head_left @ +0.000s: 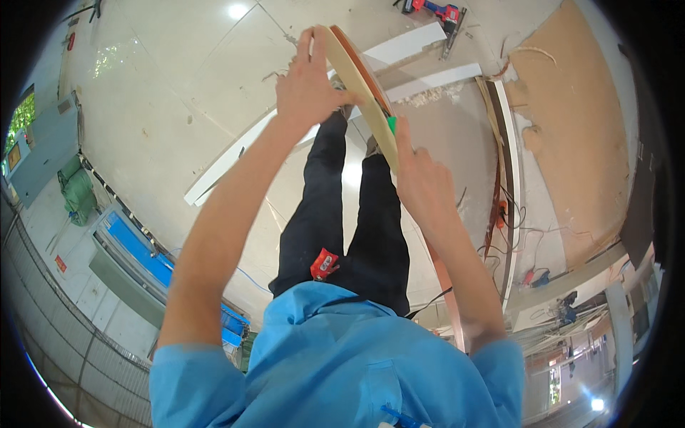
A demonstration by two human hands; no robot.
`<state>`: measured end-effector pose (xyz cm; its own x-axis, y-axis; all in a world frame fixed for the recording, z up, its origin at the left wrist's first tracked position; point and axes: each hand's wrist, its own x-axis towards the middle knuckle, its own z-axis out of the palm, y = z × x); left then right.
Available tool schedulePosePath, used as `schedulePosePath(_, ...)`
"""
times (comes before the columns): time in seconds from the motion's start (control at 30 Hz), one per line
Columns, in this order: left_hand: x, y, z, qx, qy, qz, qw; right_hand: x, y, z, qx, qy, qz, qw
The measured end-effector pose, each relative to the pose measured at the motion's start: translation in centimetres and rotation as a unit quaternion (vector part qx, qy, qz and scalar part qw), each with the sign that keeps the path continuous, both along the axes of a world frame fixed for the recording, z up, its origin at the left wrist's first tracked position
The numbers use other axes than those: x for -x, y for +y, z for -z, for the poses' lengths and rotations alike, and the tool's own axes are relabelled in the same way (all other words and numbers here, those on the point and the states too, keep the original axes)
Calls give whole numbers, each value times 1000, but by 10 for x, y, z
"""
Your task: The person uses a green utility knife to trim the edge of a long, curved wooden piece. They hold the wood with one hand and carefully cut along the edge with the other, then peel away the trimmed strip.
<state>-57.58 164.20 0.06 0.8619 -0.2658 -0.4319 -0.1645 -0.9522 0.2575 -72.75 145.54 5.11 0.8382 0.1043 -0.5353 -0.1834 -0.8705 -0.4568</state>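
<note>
A long, narrow board (360, 85) with a cream face and an orange-brown side stands tilted before me, its far end pointing away. My left hand (309, 89) holds it near that end, the thumb across the cream face and the fingers stretched along its edge. Against the board's right side, my right hand (422, 175) is closed around a small green tool (392, 124), index finger pointing forward along it. Most of this tool is hidden by the hand and the board, so its kind cannot be made out.
White strips (405, 44) lie across the tiled floor beyond the board. A red and blue cordless drill (439, 13) rests at the far right. Brown sheet material (571, 128) covers the right side, near loose cables (514, 214). Blue-framed equipment (135, 242) stands at left.
</note>
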Motion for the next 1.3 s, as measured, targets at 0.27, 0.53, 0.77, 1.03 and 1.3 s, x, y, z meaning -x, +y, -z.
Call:
schedulePosePath(0.27, -2, -4, -1, -15, -17, 8, 1000, 10, -7, 17, -101, 5, 127, 987)
schedulePosePath(0.53, -1, 2, 5, -4, -1, 3, 1000, 12, -18, 51, -173, -168, 365, 899)
schedulePosePath(0.77, -3, 3, 0, -10, -7, 16, 1000, 99, 27, 48, -224, -76, 482, 844)
schedulePosePath(1.03, -6, 5, 2, -12, -24, 43, 999, 99, 59, 51, -176, -55, 587, 788)
schedulePosePath(1.3, -7, 9, 5, -11, -33, 52, 998, 94, 66, 52, -152, -19, 595, 789)
